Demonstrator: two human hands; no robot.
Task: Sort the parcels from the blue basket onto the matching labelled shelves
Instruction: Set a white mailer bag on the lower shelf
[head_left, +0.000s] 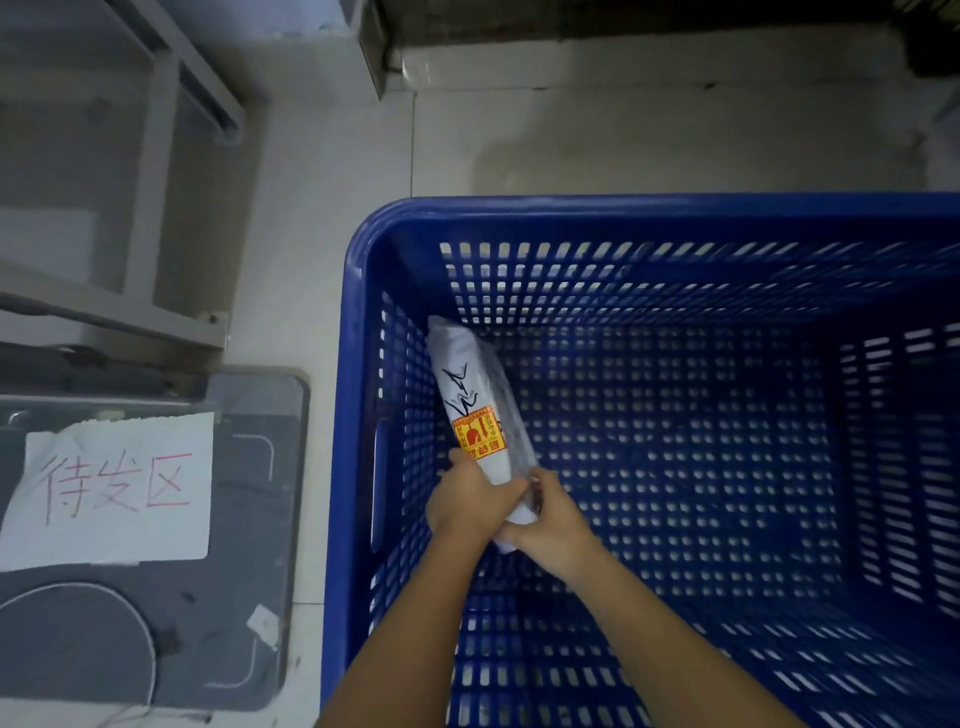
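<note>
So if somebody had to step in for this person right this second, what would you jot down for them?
Left hand: grips the near end of the white parcel from the left.
Right hand: grips the same end from the right.
Parcel: long, white, with black scribble and a red and yellow sticker; it lies inside the blue basket along its left wall.
Done: no other parcel shows in the basket.
Left: lift this one out and put it on its matching shelf. A handwritten paper label lies on the grey surface to the left; grey shelving stands beyond it.
</note>
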